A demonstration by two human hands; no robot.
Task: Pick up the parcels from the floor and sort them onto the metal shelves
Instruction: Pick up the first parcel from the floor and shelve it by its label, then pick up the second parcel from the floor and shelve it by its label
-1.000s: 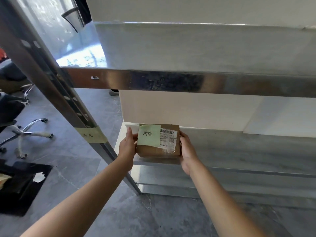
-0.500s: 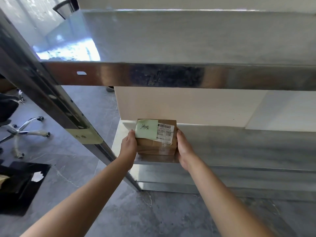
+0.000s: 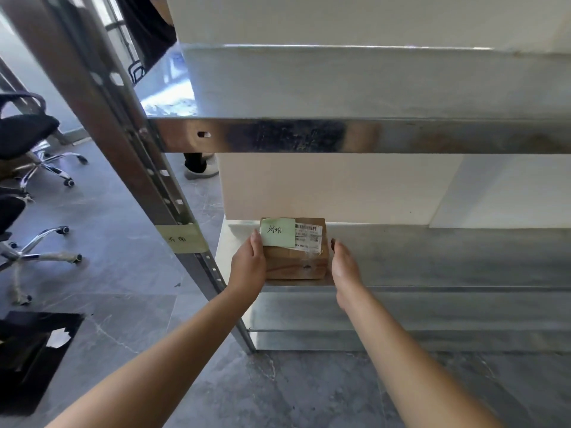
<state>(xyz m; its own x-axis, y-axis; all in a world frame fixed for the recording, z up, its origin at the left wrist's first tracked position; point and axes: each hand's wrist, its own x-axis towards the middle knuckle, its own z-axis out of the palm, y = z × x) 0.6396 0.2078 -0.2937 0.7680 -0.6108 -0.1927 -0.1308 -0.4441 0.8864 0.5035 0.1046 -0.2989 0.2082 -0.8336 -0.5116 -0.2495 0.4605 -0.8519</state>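
Note:
A small brown cardboard parcel [image 3: 295, 261] with a green sticky note and a white barcode label rests on the lower metal shelf [image 3: 432, 257], near its left end. My left hand [image 3: 248, 264] lies flat against the parcel's left side with straight fingers. My right hand [image 3: 344, 268] hovers a little to the right of the parcel, fingers straight, apart from the box. Above, the upper metal shelf [image 3: 340, 88] spans the view.
The shelf's slanted metal upright [image 3: 129, 140] with a taped label [image 3: 182, 237] stands to the left. Office chairs [image 3: 27, 140] and a black box [image 3: 31, 350] sit on the grey floor at left. Another person's shoe [image 3: 200, 171] shows behind the shelf.
The parcel has been set down on the lower shelf. My right hand has come off its right side; my left hand still touches the left side.

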